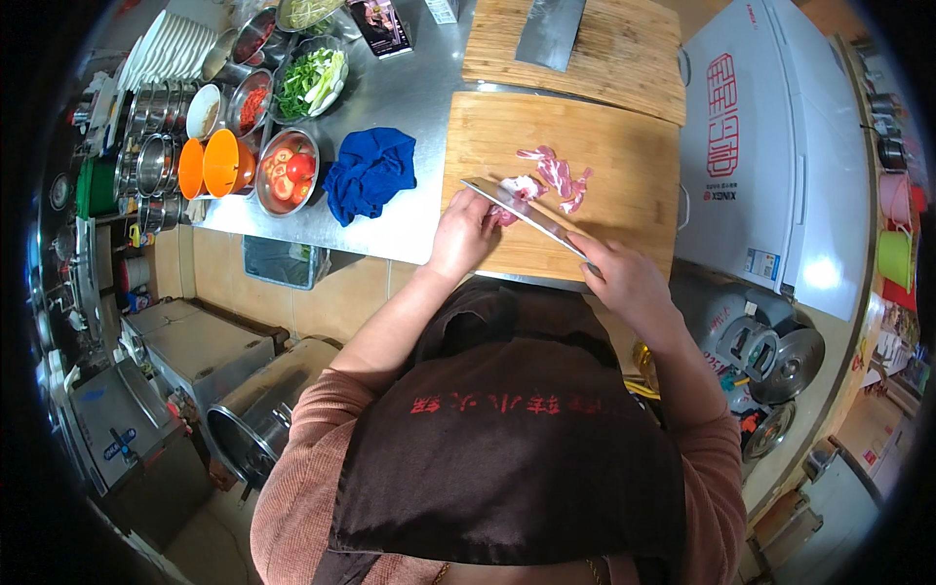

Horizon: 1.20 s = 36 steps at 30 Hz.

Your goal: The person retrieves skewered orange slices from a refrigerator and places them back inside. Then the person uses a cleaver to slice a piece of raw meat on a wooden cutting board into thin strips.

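Observation:
A wooden cutting board (482,131) lies in front of me. My right hand (627,281) is closed round the handle of a kitchen knife (537,218), whose blade slants up to the left across the board. Left of the blade, the fingers of my left hand (468,225) press on a piece of raw meat (503,216), partly hidden by the knife. More of the meat (523,187) shows just beyond the blade. Several cut slices of raw meat (559,175) lie farther back on the board.
A second wooden board (629,66) behind holds a cleaver (550,33). On the steel table (395,234) to the left are a blue cloth (371,174), a bowl of tomatoes (289,175), orange cups (225,162) and a bowl of chopped greens (311,79). A white freezer (760,146) stands at the right.

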Each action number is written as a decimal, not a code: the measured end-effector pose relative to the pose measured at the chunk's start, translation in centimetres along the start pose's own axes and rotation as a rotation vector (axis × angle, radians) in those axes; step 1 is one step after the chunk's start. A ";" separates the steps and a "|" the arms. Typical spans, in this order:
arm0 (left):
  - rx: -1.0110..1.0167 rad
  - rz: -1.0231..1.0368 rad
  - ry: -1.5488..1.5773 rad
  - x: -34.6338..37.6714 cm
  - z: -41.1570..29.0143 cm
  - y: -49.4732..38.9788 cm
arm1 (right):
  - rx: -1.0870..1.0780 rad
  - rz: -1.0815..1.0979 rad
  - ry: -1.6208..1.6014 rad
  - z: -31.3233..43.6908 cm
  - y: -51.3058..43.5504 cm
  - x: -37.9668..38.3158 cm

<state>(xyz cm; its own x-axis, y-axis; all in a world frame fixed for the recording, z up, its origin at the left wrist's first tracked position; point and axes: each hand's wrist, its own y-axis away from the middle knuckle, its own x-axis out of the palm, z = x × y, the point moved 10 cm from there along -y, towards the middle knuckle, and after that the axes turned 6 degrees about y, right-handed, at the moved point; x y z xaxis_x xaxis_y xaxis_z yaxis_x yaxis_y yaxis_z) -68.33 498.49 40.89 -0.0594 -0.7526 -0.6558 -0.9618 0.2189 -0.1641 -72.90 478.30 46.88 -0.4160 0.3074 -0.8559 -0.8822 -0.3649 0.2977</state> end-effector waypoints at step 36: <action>0.097 0.023 0.034 0.8 -1.0 -0.8 | 0.274 -0.035 -0.521 -3.4 0.0 4.5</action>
<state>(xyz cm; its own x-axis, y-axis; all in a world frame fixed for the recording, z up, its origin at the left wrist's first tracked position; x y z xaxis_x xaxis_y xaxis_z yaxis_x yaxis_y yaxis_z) -67.89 497.11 41.29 -0.0922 -0.7671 -0.6349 -0.9298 0.2945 -0.2209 -74.01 476.68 41.62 -0.3777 0.7318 -0.5672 -0.8935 -0.1274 0.4306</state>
